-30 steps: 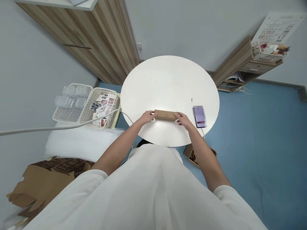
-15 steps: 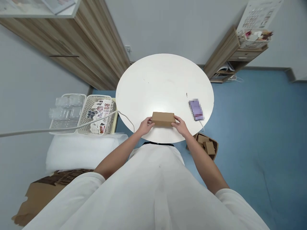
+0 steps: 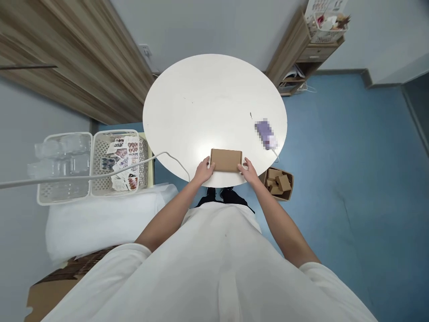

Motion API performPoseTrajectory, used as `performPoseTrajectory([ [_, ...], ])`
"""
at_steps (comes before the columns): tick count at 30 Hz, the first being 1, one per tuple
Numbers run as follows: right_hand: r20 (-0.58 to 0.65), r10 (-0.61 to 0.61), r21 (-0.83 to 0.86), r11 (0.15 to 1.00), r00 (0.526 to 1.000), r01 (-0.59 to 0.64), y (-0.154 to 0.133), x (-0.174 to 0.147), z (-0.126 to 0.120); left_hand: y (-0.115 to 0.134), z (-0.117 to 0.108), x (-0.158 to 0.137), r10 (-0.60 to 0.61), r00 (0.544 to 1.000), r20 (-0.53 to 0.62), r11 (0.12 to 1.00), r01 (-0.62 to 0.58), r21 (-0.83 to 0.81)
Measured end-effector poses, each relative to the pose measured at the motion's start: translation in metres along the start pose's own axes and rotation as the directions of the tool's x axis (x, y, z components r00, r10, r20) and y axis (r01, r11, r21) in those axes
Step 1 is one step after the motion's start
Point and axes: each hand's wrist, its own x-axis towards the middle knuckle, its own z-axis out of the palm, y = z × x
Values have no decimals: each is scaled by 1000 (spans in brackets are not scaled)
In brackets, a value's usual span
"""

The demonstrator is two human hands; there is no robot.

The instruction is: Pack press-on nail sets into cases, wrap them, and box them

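Observation:
A small brown cardboard box (image 3: 226, 160), closed, is at the near edge of the round white table (image 3: 214, 89), its broad face toward me. My left hand (image 3: 204, 172) grips the box's left end, thumb on the near corner and fingers along the side. At the opposite end my right hand (image 3: 248, 171) holds it the same way, thumb at the near right corner. Whether the box rests on the tabletop or is slightly raised, I cannot tell.
A blurred purple phone-like object (image 3: 266, 133) with a white cable lies on the table's right. An open carton (image 3: 290, 188) of small boxes stands on the floor. Left are a basket of printed cards (image 3: 143, 161), a basket of clear plastic containers (image 3: 42, 194) and white wrapping (image 3: 100, 223).
The box has tipped so that its broad face shows more and its near side less. Both hands stay at its ends. My viewpoint has shifted.

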Motion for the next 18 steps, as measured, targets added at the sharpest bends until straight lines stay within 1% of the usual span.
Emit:
performPoseTrajectory([
  [2, 65, 7, 88, 996, 998, -13, -3, 0, 2, 4, 1, 2, -20, 1000, 24, 996, 22, -83],
  [4, 63, -11, 180, 984, 998, -1, 1, -2, 3, 7, 5, 1, -12, 1000, 22, 989, 15, -146],
  [6, -1, -38, 255, 966, 999, 37, 14, -8, -1, 12, 15, -2, 32, 999, 20, 983, -28, -183],
  [8, -95, -71, 290, 952, 993, 96, 35, -17, -13, 20, 33, -6, 97, 994, 41, 979, -88, -183],
  [10, -218, -90, 283, 947, 972, 151, 62, -28, -31, 33, 59, -9, 175, 981, 85, 977, -162, -140],
  [12, -349, -77, 269, 946, 934, 178, 92, -40, -55, 52, 94, -10, 263, 951, 160, 964, -254, -72],
  [15, -515, -1, 280, 945, 857, 169, 139, -57, -94, 86, 154, -9, 360, 881, 307, 922, -387, 27],
  [18, -617, 95, 303, 945, 781, 125, 181, -71, -132, 118, 216, -5, 376, 792, 482, 874, -476, 101],
])
